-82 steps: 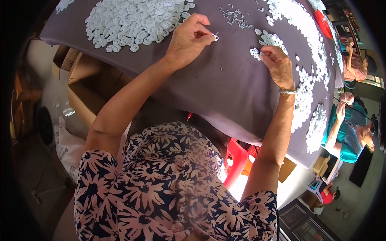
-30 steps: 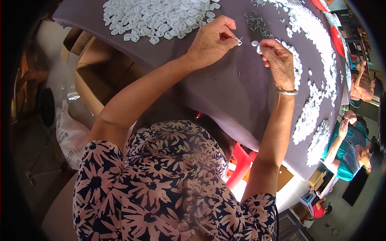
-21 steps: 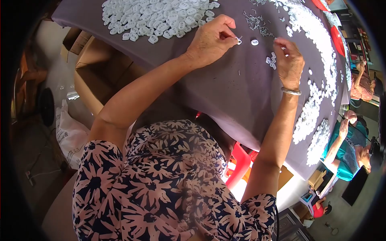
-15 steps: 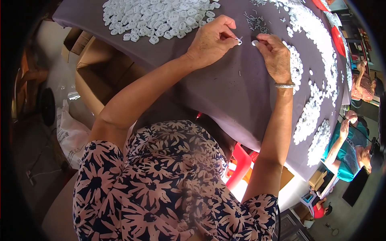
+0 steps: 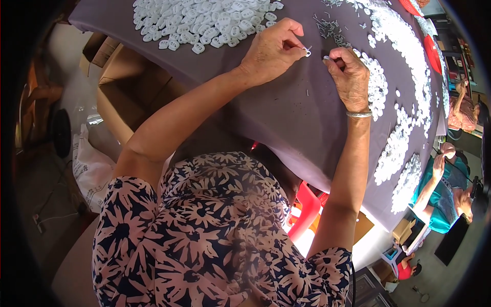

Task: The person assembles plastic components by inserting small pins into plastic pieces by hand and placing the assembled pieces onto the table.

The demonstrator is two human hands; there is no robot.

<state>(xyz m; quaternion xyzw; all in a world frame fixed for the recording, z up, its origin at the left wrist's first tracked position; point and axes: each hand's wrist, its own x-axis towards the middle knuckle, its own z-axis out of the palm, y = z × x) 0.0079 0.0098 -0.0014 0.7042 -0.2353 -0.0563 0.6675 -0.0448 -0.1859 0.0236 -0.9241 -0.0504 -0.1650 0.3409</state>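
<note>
My left hand point(image 5: 273, 51) pinches a small white plastic part point(image 5: 308, 52) with a hole, and a thin grey pin seems to stick up from it. Just across from it, my right hand point(image 5: 350, 77), with a silver bangle at the wrist, holds a small white round piece point(image 5: 326, 58) between thumb and finger. The two parts are apart, with a short gap between them above the cloth. Beyond the hands lies a scatter of small grey pins point(image 5: 330, 29). Past my left hand spreads a heap of white oval plastic pieces point(image 5: 204, 23) with holes.
A purplish-grey cloth point(image 5: 276, 115) covers the table. Many small white pieces point(image 5: 394, 146) lie along its right side, near a red basket point(image 5: 432, 53). An open cardboard box point(image 5: 120, 94) stands by the left edge. A red stool point(image 5: 307, 210) is below. Other people point(image 5: 445, 189) sit at right.
My right hand has turned a little, and its round piece now shows more edge-on. The left hand keeps its pinch on the white part, almost still. The whole view has shifted slightly.
</note>
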